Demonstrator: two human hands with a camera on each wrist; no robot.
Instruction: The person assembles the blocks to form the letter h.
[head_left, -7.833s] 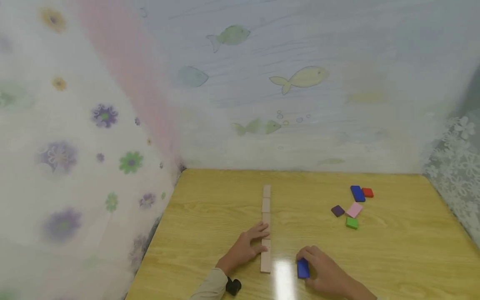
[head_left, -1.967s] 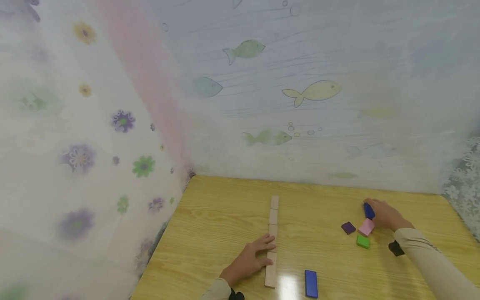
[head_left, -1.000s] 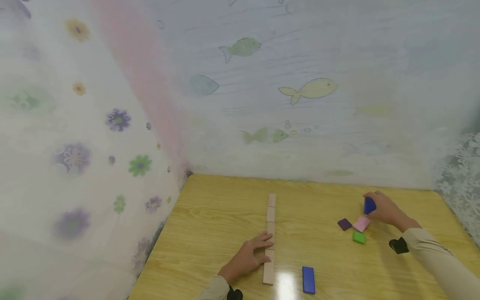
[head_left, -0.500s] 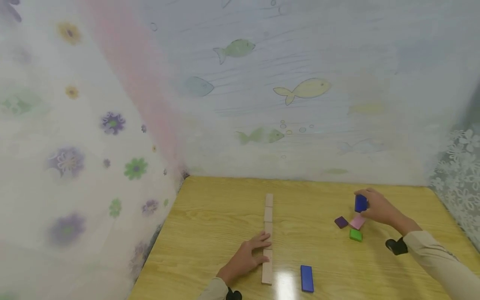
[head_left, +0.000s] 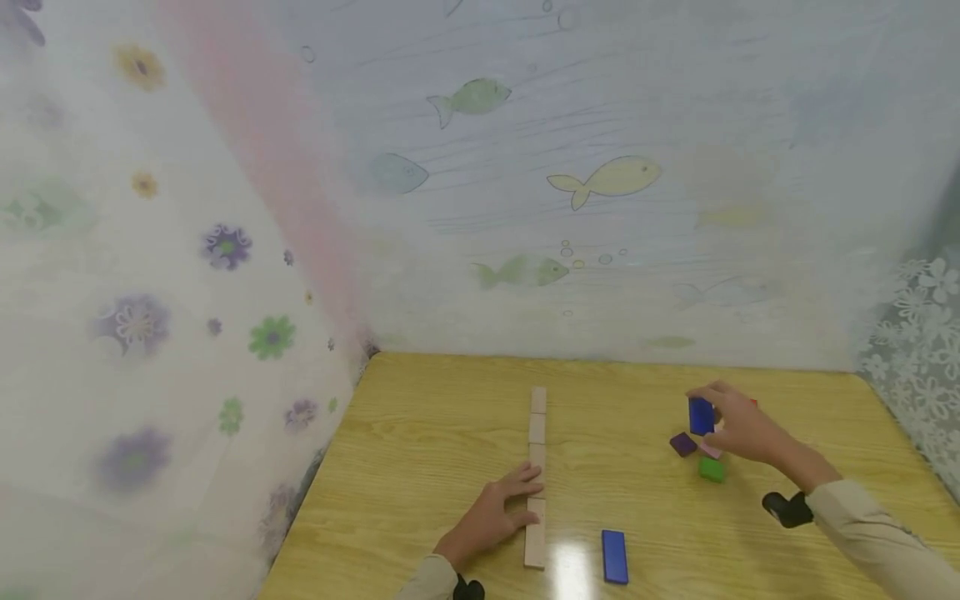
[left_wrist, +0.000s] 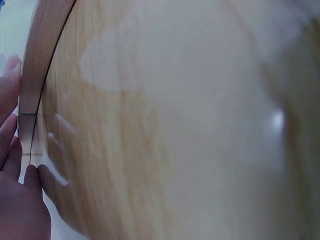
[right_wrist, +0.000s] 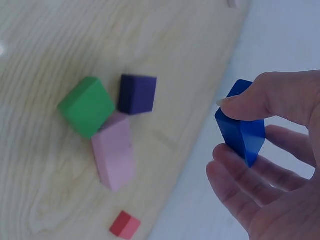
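Yellow wood-grain tabletop (head_left: 420,442): nearest, a blue rectangular block (head_left: 614,557) lies near a straight plain-wood block row (head_left: 537,454), seemingly finished; the left hand (head_left: 491,508) rests on it, fingers extended. Farther, the right hand (head_left: 744,431) pinches another blue block (head_left: 701,416), lifted; green block (right_wrist: 87,107), pink block (right_wrist: 115,155), purple block (right_wrist: 137,95) and red block (right_wrist: 125,225) remain loose.

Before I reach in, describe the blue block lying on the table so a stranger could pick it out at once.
On the yellow wood-grain table, find the straight row of unpainted wooden blocks. Right of that row's near end lies a flat blue rectangular block. It lies alone, whereas the other blue block is gripped in the right hand.
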